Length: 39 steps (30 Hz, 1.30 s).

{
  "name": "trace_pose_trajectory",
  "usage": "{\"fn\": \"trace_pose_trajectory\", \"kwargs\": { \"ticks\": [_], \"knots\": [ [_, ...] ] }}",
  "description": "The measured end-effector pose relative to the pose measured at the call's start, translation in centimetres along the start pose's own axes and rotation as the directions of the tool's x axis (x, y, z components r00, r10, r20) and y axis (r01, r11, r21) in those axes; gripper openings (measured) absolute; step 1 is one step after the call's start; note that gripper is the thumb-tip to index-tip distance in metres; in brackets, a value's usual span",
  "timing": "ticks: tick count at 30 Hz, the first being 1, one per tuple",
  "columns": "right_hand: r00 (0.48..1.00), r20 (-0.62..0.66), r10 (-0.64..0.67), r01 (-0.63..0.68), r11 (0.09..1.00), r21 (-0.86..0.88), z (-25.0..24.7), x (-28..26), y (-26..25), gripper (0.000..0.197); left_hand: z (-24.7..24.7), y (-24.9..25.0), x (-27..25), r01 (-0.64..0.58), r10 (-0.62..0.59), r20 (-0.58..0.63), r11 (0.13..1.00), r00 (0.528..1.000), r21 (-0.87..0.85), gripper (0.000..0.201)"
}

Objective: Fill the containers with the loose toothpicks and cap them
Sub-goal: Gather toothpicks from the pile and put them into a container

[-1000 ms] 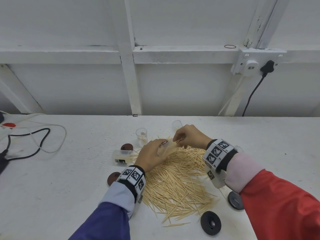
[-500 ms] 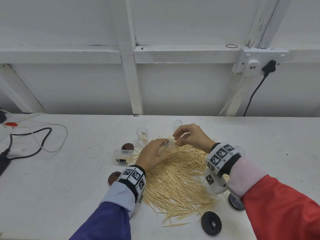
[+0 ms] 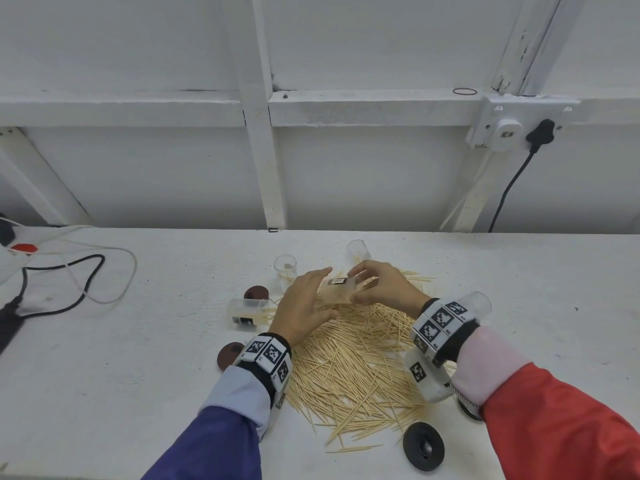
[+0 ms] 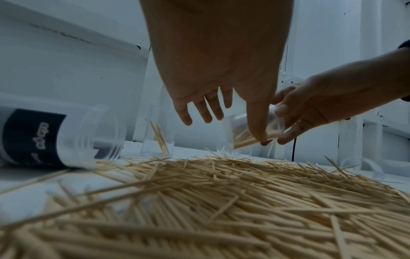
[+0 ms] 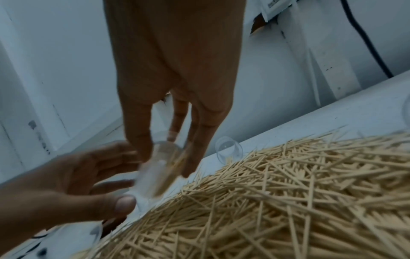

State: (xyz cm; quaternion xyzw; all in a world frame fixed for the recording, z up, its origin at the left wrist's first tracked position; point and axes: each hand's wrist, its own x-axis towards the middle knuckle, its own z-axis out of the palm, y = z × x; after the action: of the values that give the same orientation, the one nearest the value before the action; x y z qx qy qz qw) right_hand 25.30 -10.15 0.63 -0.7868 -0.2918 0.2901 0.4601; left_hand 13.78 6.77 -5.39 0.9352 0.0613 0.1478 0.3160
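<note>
A blue sleeve (image 3: pixel 221 441) with a pale cuff is worn on the left arm. A red sleeve (image 3: pixel 568 424) with a pink cuff is worn on the right. Both wrists are fitted with black-and-white marker bands (image 3: pixel 268 355).

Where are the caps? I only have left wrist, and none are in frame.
Observer: Head view shows a black cap lying at the near edge of the toothpick pile.
Operator: Any others?
Observer: Two, left of the pile: the far brown cap behind the lying container, and the near brown cap beside the left wristband.
Operator: Is the held one labelled?
Observer: Yes, the held container, gripped by the right hand, has a small dark label on top.
</note>
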Motion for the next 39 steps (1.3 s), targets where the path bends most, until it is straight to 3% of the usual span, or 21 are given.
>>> {"fn": "trace_pose_trajectory", "kwargs": {
  "ticks": [6,14,16,21,23,25,27,29,31,33,39],
  "knots": [
    [0.996,0.078,0.043,-0.053,0.989,0.137,-0.3,-0.2,-0.2,0.043,0.1,-0.5,0.0,-0.03,0.031,-0.023,0.999,0.999,0.04,0.082],
    [0.995,0.092,0.027,-0.033,0.998,0.057,-0.3,-0.2,0.1,0.045,0.8,-0.4,-0.2,-0.079,0.085,-0.047,0.991,0.995,0.105,0.081],
    [0.997,0.076,0.02,-0.025,0.998,0.063,-0.3,-0.3,0.3,0.047,1.0,-0.4,-0.3,-0.101,0.108,-0.05,0.988,0.993,0.113,0.078],
    [0.982,0.189,-0.005,-0.023,0.99,0.142,-1.0,-0.4,0.4,0.042,1.3,-0.2,-0.4,-0.102,0.118,-0.1,0.984,0.988,0.147,0.058],
    [0.995,0.104,0.005,-0.009,0.999,0.038,-1.6,0.0,0.7,0.033,1.4,-0.1,-0.4,-0.089,0.107,-0.109,0.984,0.988,0.157,0.055],
    [0.999,-0.046,0.012,-0.022,0.975,-0.221,-2.3,0.3,1.3,0.027,1.4,-0.1,-0.4,-0.077,0.097,-0.11,0.983,0.989,0.168,0.055],
    [0.995,-0.085,0.051,-0.088,0.846,-0.526,-3.1,0.2,2.0,0.038,1.4,-0.1,-0.5,-0.069,0.087,-0.097,0.982,0.991,0.175,0.055],
    [0.984,-0.027,0.174,-0.14,0.677,-0.723,-3.5,0.1,2.9,0.064,1.4,0.0,-0.5,-0.067,0.084,-0.085,0.981,0.993,0.181,0.055],
    [0.958,0.026,0.286,-0.156,0.594,-0.789,-3.5,-0.3,3.8,0.091,1.6,0.2,-0.5,-0.063,0.078,-0.078,0.981,0.994,0.184,0.055],
    [0.951,0.046,0.307,-0.148,0.579,-0.802,-3.2,-0.6,4.5,0.101,1.8,0.2,-0.4,-0.055,0.07,-0.074,0.981,0.995,0.186,0.055],
    [0.989,0.071,0.131,-0.013,0.55,-0.835,-2.3,-1.1,4.8,0.063,2.1,0.2,-0.3,-0.046,0.056,-0.054,0.983,0.997,0.177,0.054]
  ]
}}
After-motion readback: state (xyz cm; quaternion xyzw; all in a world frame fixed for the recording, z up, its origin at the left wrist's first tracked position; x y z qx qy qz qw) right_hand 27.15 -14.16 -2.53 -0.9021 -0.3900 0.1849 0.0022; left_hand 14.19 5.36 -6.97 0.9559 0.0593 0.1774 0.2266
